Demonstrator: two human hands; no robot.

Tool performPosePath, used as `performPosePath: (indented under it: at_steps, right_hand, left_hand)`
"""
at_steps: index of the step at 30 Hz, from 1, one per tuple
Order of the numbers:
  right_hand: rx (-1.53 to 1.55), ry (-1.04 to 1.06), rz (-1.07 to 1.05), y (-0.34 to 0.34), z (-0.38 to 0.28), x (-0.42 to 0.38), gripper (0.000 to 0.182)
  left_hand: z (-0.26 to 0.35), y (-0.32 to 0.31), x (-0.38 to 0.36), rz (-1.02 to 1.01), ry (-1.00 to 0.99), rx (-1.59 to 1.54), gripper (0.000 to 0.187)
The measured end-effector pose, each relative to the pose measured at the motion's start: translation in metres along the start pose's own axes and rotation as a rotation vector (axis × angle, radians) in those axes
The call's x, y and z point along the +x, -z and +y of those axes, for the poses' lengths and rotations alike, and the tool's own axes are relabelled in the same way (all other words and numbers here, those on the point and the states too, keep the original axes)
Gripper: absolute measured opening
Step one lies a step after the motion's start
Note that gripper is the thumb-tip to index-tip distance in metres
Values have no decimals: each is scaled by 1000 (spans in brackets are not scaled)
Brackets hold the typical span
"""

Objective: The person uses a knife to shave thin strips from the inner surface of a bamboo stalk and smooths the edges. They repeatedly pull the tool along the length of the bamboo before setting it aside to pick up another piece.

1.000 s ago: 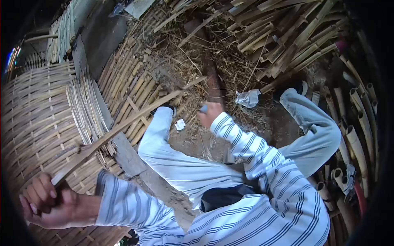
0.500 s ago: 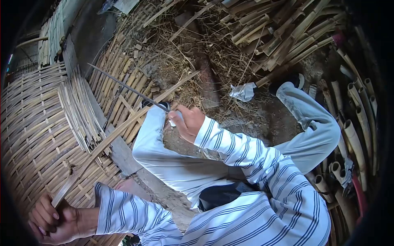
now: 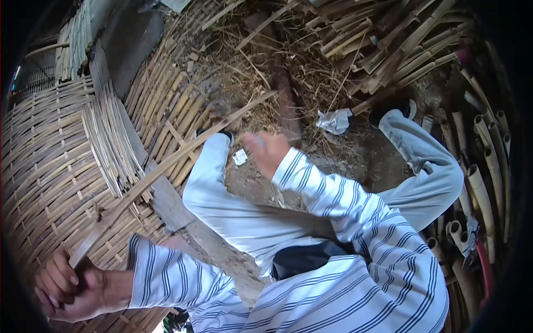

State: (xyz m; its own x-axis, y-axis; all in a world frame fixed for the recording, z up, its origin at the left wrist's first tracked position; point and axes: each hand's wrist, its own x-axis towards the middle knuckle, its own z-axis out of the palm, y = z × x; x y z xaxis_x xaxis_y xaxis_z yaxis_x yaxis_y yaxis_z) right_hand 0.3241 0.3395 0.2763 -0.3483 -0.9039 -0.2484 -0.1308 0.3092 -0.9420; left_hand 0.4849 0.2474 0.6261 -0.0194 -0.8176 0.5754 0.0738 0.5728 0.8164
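Note:
My left hand [image 3: 69,286], at the lower left, is closed round the near end of a long split bamboo strip [image 3: 155,172]. The strip slants up and away to the right, past my shoe, with a rough node near my hand. My right hand [image 3: 269,152] is in the air right of the strip and apart from it, slightly blurred, its fingers curled. A greyish bit of the knife's handle [image 3: 260,142] shows between the fingers; its long thin blade cannot be made out now.
A woven bamboo panel [image 3: 50,166] fills the left, with thin slivers [image 3: 114,147] on it. Split bamboo [image 3: 388,50] is piled at the upper right, and cut bamboo tubes [image 3: 480,188] lie at the right by a red-handled tool [image 3: 484,266]. Shavings and crumpled paper [image 3: 334,121] cover the ground.
My right hand has moved a little right, away from the strip, and the dark blade seen before no longer shows. My left hand keeps its hold on the strip. The view has shifted slightly.

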Motion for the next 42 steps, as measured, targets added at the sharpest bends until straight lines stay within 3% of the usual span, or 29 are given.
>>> performPosePath:
  at_steps: [3,5,6,7,8,9,11,14,15,17,19,21,23,24,25,26,27,28,29,31,33,34,36,37,38,39,40,42]
  right_hand:
    - [-48,104,-156,16,-45,-14,43]
    - [-174,121,-158,14,-28,-12,46]
    - [-243,-1,-170,-3,14,4,47]
    - [-91,-281,-131,6,29,18,51]
    - [-370,-275,-53,-36,137,48,57]
    - [-369,-366,-51,-24,138,55,65]
    - [-360,-274,38,-12,111,49,66]
    - [-244,76,-116,26,10,12,56]
    - [-169,-46,-102,6,13,14,51]
    - [-279,-21,-182,15,-6,13,50]
    - [-243,-64,-126,12,35,21,48]
    - [-466,-255,-130,-34,195,71,49]
    - [-563,-201,19,-39,241,67,52]
    - [-405,-345,-53,-4,175,59,53]
    - [-285,-330,-49,-8,172,59,54]
    - [-308,-113,-41,1,131,44,55]
    - [-261,-56,-6,-9,113,38,56]
    - [-203,-217,-155,8,58,32,53]
    - [-199,-59,-156,0,57,29,54]
    - [-182,-142,-112,-11,77,38,55]
    - [-291,-285,53,-41,168,67,58]
    - [-304,-230,2,-33,172,72,59]
    - [-421,-238,108,-40,170,87,60]
    - [-486,-252,130,-42,175,79,60]
    - [-400,-301,-19,-27,152,79,56]
    - [-400,-210,-16,-31,151,78,54]
    - [-414,-109,-23,-38,151,74,52]
    - [-299,-102,-104,-34,109,43,55]
  left_hand:
    - [7,0,-8,-275,175,-340,40]
    - [5,0,-12,-165,73,-202,36]
    - [5,0,-13,-91,46,-123,36]
    - [5,1,-15,-14,17,-44,36]
    - [3,15,-14,-178,48,-187,36]
    - [5,14,-11,-184,51,-207,36]
    - [4,11,-12,-173,76,-237,36]
    - [8,7,-11,-247,133,-298,37]
    - [6,7,-11,-272,144,-323,38]
    - [6,11,-10,-207,151,-240,37]
    - [5,14,-7,-185,145,-218,37]
    - [10,17,-5,-152,132,-164,36]
    - [4,15,-4,-117,92,-141,36]
    - [2,18,-1,-191,123,-220,38]
    - [-1,14,-2,-139,101,-204,38]
    - [-1,11,-3,-91,98,-169,38]
    - [-1,10,-3,-46,88,-138,39]
    - [5,23,3,-27,123,-74,39]
    - [5,27,2,-42,138,-83,39]
    - [4,32,2,-72,157,-103,39]
    - [-2,21,-5,32,98,-29,38]
    - [-6,16,-4,108,56,27,38]
    - [-9,15,8,238,54,77,38]
    - [-3,20,1,161,88,10,38]
    - [4,23,5,39,135,-51,38]
    - [0,23,7,-75,156,-138,38]
    - [-11,-13,-3,321,-27,-3,37]
    - [-5,5,2,155,40,9,38]
